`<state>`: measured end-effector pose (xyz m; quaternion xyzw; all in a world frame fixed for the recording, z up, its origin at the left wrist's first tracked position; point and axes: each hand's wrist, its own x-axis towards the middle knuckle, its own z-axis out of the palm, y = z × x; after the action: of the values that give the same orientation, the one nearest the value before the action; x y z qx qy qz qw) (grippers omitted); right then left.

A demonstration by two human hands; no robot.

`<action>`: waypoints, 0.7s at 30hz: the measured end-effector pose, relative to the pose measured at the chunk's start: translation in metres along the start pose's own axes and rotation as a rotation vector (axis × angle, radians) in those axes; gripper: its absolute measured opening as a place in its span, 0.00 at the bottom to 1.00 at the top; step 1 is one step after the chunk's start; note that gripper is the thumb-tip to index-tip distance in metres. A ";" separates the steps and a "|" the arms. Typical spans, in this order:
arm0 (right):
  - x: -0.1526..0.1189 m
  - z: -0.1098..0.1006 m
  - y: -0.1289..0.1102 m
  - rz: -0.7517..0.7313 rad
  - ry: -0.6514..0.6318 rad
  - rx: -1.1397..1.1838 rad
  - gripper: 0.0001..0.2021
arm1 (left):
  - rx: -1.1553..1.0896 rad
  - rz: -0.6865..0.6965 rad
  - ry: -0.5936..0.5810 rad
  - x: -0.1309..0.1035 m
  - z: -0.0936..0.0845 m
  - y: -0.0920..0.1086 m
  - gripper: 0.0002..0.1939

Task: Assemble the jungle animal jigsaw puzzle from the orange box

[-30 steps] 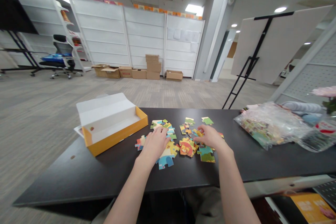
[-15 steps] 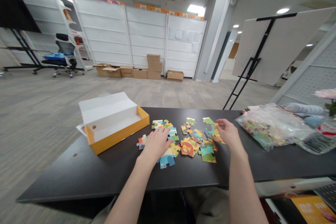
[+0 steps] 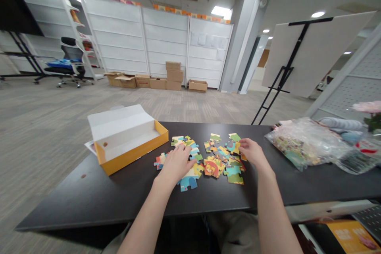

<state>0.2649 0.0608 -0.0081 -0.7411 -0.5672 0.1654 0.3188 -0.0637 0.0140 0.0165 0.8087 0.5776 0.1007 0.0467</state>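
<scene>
My left hand (image 3: 178,158) lies over the left cluster of puzzle pieces, fingers stretched out, hiding some of them. Blue-and-cream puzzle pieces (image 3: 188,182) stick out below it. My right hand (image 3: 251,151) grips the right side of a teal-and-yellow puzzle piece (image 3: 232,147) between thumb and fingers, at the upper right of the loose pieces. Between the hands lies an orange lion-face piece (image 3: 212,167) among several others. A green-and-teal piece (image 3: 233,175) is nearest to me on the right, and a small green piece (image 3: 215,137) sits at the back.
An open yellow box (image 3: 133,156) with a white lid stands on the left of the black table (image 3: 119,202). To the right are a clear plastic bag (image 3: 306,143) with colourful contents and a pink flower (image 3: 367,106). Cardboard boxes (image 3: 174,75) stand along the far shelves.
My right hand has moved left with the teal-and-yellow puzzle piece, bringing it closer to the neighbouring pieces. My left hand has stayed in place on its cluster.
</scene>
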 end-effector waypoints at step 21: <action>-0.004 -0.024 0.033 -0.007 0.093 -0.287 0.10 | 0.006 -0.003 -0.016 0.002 -0.004 0.002 0.15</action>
<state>0.3031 0.0452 -0.0126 -0.7840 -0.5722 0.0470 0.2362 -0.0623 0.0154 0.0212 0.8089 0.5786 0.0927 0.0491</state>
